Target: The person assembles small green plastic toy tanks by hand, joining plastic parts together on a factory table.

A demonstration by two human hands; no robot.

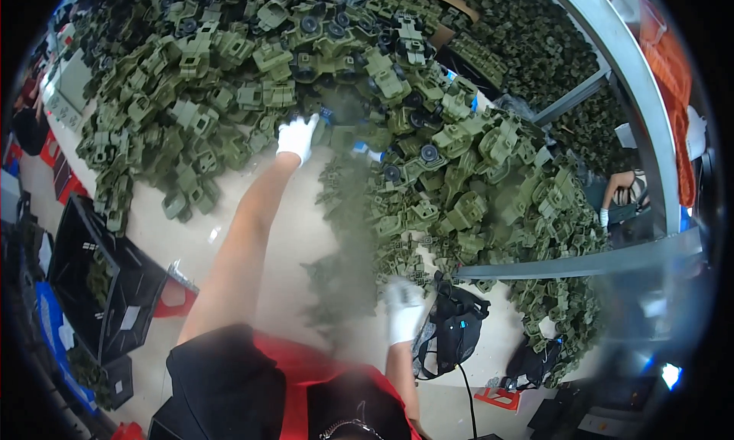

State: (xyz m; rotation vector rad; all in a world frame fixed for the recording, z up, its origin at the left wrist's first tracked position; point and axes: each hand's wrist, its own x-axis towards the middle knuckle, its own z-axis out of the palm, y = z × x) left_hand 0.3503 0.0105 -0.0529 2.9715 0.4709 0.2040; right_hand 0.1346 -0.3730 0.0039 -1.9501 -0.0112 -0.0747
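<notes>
The gloved left hand (pixel 297 136) is stretched far into the heap of olive-green toy vehicle parts (pixel 229 81), fingers closed on one; nearer, the gloved right hand (pixel 403 311) is blurred, grip unreadable. A single part is best pinched cleanly.

Pale floor (pixel 298 233), grey metal frame (pixel 634 73), black crate (pixel 99 279) at left.

Olive-green moulded plastic toy vehicle parts (pixel 428 172), heaped in one big sprawling pile across a pale table. Pieces lie jumbled at all angles, some upside down, several showing round black wheels. The pile runs from the far left round to the right edge, thinning to scattered pieces near the front. One piece near the front, close to the white-gloved right hand (pixel 403 311), is blurred.
</notes>
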